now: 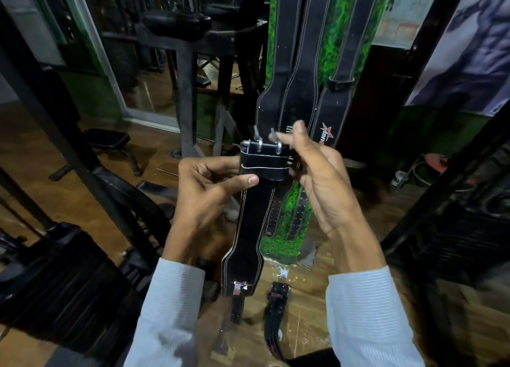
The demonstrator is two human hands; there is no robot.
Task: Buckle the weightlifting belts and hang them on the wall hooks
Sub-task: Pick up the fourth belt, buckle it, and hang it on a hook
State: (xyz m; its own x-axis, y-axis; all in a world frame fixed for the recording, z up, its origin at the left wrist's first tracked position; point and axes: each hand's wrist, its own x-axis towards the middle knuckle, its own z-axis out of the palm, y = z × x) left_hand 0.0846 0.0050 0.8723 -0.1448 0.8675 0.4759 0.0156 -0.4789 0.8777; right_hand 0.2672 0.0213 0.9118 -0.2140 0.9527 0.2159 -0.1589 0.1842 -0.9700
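A black leather weightlifting belt point(248, 228) with white stitching hangs down from my hands, its wide logo part near the floor. My left hand point(209, 184) grips the belt just below the metal buckle point(262, 146), thumb pressed on the loop. My right hand point(314, 168) pinches one of the buckle's two prongs between thumb and forefinger. Three black belts point(300, 71) hang on the green wall straight ahead. Another belt point(274, 317) lies curled on the wooden floor below.
A black gym machine frame point(187, 71) and a padded bench point(110, 143) stand to the left. Weight stacks point(55, 284) sit at lower left. A dark rack point(452, 228) rises on the right, with a red stool point(436, 160) behind.
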